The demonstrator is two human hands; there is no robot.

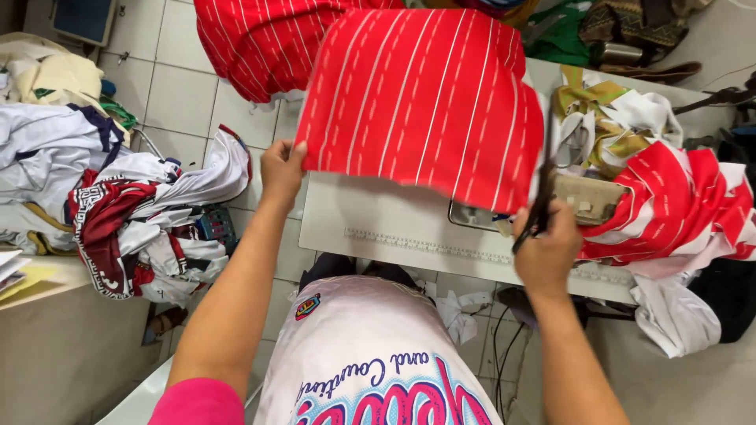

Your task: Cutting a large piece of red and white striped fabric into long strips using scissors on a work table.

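Both hands clamp the red striped cloth [421, 98] held between them, right [546, 250] apparently also gripping scissors [539, 206], left [281, 171].

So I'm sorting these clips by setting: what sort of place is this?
Likely a small garment sewing workshop: a sewing machine table, red striped fabric held up in both hands, and heaps of sewn shirts alongside.
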